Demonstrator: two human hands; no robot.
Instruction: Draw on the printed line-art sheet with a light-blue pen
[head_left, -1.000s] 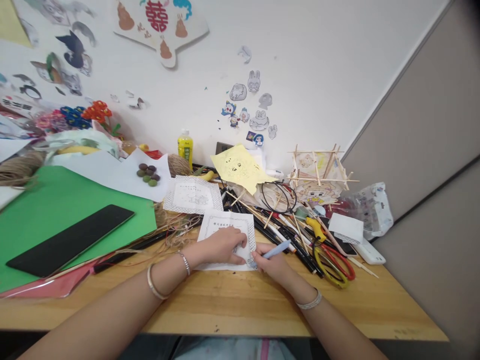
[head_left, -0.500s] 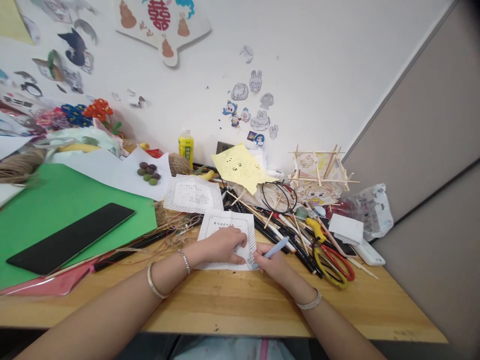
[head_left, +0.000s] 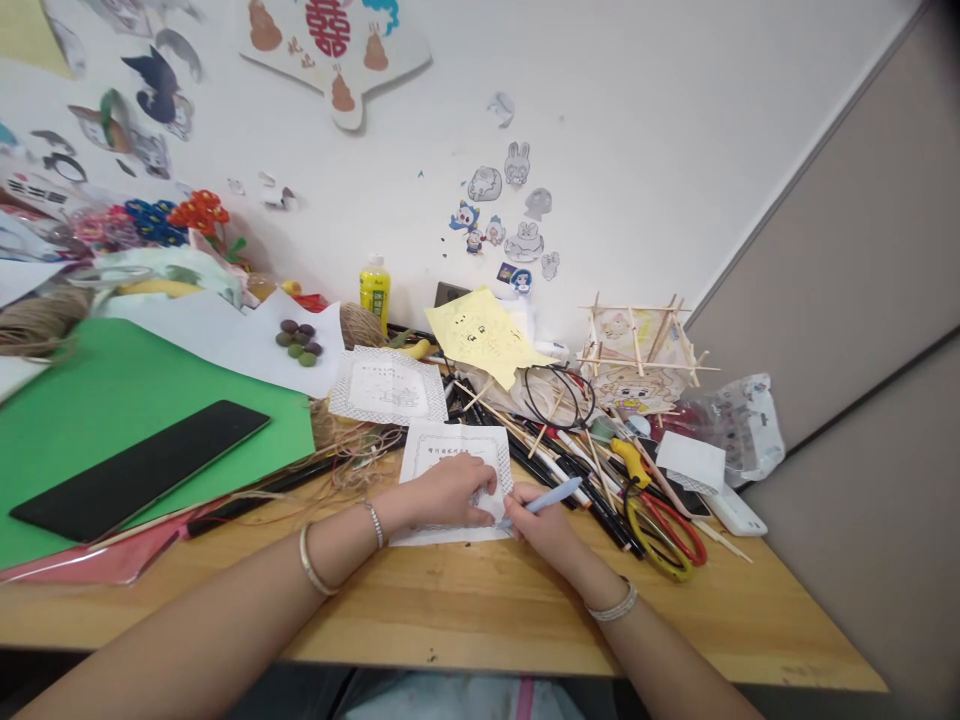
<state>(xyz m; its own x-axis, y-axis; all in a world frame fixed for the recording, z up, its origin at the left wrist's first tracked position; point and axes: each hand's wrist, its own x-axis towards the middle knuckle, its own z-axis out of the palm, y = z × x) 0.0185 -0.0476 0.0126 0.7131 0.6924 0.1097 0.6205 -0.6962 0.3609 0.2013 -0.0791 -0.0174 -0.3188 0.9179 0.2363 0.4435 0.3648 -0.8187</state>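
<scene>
A white sheet of paper (head_left: 457, 438) with printed characters and a patterned border lies on the wooden table. My left hand (head_left: 452, 490) rests on it, thumb apart from the bent fingers, and covers its middle. At the sheet's right edge, my right hand (head_left: 536, 520) is closed around a light blue pen (head_left: 559, 493). The pen slants up to the right, its lower end over the patterned border near the lower right corner. Just behind lies a second bordered sheet (head_left: 388, 385) with a line drawing.
Black markers (head_left: 600, 515), scissors (head_left: 660, 545) and a stick frame (head_left: 637, 350) crowd the right side. On the left, a black flat slab (head_left: 142, 470) lies on green card (head_left: 150, 370). A yellow bottle (head_left: 374, 292) stands by the wall (head_left: 637, 130).
My right hand and the pen have shifted very slightly, with the pen tilted a little flatter. My left hand stays on the paper. The whole view has moved a little.
</scene>
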